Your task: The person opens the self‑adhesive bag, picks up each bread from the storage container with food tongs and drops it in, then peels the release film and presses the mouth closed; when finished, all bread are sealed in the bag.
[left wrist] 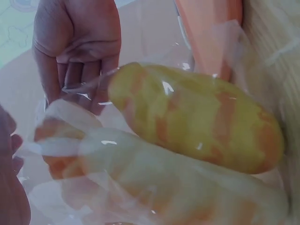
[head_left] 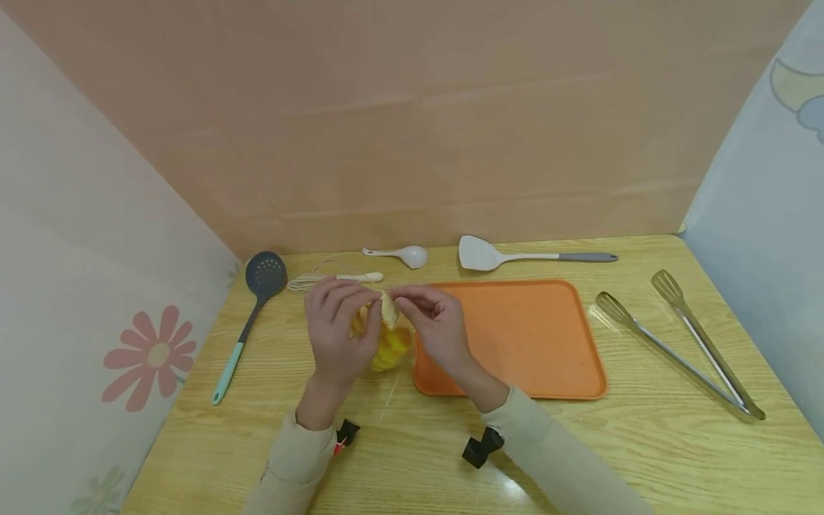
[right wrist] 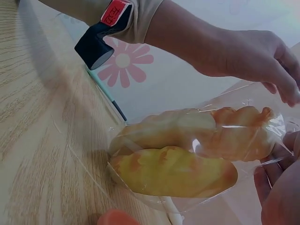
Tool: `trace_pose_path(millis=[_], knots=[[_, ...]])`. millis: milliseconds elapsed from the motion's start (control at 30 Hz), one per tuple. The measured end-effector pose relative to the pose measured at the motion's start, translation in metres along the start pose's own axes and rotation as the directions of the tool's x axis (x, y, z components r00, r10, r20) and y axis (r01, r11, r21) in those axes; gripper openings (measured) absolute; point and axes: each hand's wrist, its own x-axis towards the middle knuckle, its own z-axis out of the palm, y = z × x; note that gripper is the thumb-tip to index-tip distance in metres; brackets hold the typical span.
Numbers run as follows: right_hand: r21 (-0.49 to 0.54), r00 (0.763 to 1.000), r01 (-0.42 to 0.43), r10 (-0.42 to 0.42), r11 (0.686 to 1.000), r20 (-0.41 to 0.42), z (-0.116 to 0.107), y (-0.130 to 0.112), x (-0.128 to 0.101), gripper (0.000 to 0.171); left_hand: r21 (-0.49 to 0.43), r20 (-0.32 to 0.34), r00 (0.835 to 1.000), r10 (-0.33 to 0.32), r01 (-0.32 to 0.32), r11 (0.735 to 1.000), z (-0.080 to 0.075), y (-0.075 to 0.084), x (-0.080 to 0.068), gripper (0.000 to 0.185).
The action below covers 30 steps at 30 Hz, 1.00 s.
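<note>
A clear plastic bag (right wrist: 236, 96) hangs between my two hands. Inside it are bread loaves: a yellow one with brown stripes (left wrist: 197, 119), a paler one (left wrist: 140, 173) beside it, and an orange-brown piece (right wrist: 248, 140) nearer the bag's top. In the head view the yellow bread (head_left: 389, 350) shows below my fingers. My left hand (head_left: 341, 329) pinches one side of the bag's top with thumb and fingers. Opposite it, my right hand (head_left: 439, 322) pinches the other side. A pale, bunched part of the top (head_left: 389, 310) shows between the fingertips.
An orange tray (head_left: 528, 336) lies just right of the bag. Along the back are a whisk (head_left: 335, 277), a white spoon (head_left: 412, 256) and a white turner (head_left: 479, 254). A skimmer (head_left: 265, 275) lies left, and spread metal tongs (head_left: 682, 357) lie right.
</note>
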Motion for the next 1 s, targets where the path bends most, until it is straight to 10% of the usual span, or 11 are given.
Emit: trace_pose_path(millis=[167, 467, 1000], knots=[[-0.005, 1.000, 0.015, -0.015, 1.000, 0.022, -0.002, 0.000, -0.001, 0.021, 0.048, 0.164, 0.979, 0.123, -0.132, 0.990, 0.001, 0.008, 0.007, 0.014], [-0.110, 0.999, 0.044, -0.040, 0.993, 0.037, -0.003, -0.001, -0.003, 0.024, 0.139, 0.276, 0.954, 0.119, -0.163, 0.977, -0.001, 0.012, 0.013, 0.014], [-0.161, 0.986, 0.137, -0.119, 0.977, 0.115, -0.005, 0.002, -0.004, 0.024, 0.210, 0.301, 0.921, 0.248, -0.317, 0.925, -0.004, 0.004, 0.015, 0.010]])
